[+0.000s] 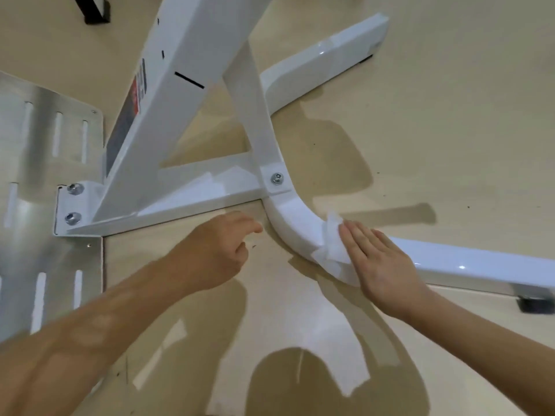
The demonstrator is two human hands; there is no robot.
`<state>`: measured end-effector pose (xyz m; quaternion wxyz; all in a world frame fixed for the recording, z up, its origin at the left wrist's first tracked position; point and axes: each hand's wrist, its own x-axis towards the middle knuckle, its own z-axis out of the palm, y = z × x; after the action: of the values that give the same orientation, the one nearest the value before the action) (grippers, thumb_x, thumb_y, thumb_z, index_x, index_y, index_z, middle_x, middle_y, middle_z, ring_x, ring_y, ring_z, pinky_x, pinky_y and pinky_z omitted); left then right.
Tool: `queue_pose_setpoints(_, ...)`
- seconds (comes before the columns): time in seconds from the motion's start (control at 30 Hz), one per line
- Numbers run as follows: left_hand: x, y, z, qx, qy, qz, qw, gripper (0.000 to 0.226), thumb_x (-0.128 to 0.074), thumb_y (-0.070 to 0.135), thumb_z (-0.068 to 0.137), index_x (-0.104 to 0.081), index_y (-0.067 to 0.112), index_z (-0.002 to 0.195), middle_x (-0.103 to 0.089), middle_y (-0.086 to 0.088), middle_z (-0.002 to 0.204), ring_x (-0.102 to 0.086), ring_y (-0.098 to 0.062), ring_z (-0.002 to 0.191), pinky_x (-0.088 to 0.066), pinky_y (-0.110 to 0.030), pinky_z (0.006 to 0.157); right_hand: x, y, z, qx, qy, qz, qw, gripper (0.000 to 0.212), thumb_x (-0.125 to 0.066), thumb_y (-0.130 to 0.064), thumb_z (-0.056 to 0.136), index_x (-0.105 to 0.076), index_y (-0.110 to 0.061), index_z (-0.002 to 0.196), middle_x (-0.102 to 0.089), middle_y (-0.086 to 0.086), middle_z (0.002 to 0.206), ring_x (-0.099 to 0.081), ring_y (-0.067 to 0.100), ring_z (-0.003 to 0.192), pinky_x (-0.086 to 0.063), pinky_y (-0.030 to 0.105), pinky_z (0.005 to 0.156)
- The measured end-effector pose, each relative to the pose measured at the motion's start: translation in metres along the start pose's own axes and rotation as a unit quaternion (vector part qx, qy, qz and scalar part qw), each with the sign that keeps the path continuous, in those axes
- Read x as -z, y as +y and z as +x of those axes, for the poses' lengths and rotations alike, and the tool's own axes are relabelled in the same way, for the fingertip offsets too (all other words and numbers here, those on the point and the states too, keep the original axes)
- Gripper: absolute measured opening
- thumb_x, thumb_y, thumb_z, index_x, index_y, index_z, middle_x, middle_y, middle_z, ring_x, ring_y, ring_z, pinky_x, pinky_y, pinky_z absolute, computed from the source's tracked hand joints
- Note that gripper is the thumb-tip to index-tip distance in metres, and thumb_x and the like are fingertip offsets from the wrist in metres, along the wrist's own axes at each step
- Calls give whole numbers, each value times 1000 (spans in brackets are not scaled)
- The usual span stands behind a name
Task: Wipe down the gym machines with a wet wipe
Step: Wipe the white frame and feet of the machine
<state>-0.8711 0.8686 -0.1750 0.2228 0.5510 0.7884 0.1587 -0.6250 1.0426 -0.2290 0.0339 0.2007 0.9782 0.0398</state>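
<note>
Pressing wet wipe (333, 244) on white frame (303, 223), right hand (381, 259) flat, fingers together, left hand (210, 250) loosely curled, empty.

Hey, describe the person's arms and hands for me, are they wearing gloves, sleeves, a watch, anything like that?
Nothing is worn on either. The left hand and right hand are bare, with no gloves, and no rings show. Both forearms are uncovered as far as the frame's lower edge, so no sleeve cuff is in view. No watch, bracelet or band shows at either wrist. The fingernails look short and unpainted.
</note>
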Motion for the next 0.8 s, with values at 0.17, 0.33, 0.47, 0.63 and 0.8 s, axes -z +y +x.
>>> queue_pose_setpoints(0.17, -38, 3, 16, -66, -13, 72, 995, 70, -50, 0, 79, -37, 15, 146, -29, -9, 155, -30, -29, 139, -33, -41, 112, 17, 8, -9, -47, -65, -43, 996, 61, -25, -5, 76, -58, 8, 125, -61, 26, 124, -65, 37, 109, -53, 45, 86)
queue_pose_setpoints(0.33, -43, 15, 41, -109, 26, -3, 994, 53, -54, 11, 89, -45, 19, 140, -39, -3, 149, -39, -24, 134, -35, -38, 108, 40, -44, 53, -5, -92, 140, 986, 56, -25, -16, 91, -42, -8, 144, -36, 11, 154, -40, 33, 136, -42, 40, 105)
queue_pose_setpoints(0.47, -21, 36, 49, -19, -55, -285, 957, 37, -70, 39, 83, -58, 33, 118, -61, 17, 119, -58, -4, 108, -44, -24, 90, 87, -27, 55, -165, -110, 468, 861, 32, -50, -7, 89, -74, -14, 108, -74, 6, 104, -68, 24, 97, -53, 32, 83)
queue_pose_setpoints(0.63, -13, 50, 58, 56, -121, -438, 889, 17, -74, 17, 83, -69, 20, 99, -75, -1, 89, -71, -14, 80, -52, -28, 79, 102, 0, 47, -313, -179, 616, 700, 28, -55, -9, 76, -67, 6, 96, -64, 26, 86, -57, 30, 75, -45, 38, 70)
queue_pose_setpoints(0.8, -30, 35, 60, 154, -101, -453, 872, 11, -72, 19, 83, -70, 20, 94, -73, 0, 81, -67, -20, 76, -53, -37, 80, 77, -12, 52, -374, -118, 562, 729, 25, -51, -6, 86, -63, -8, 108, -63, 7, 90, -58, 21, 79, -46, 29, 65)
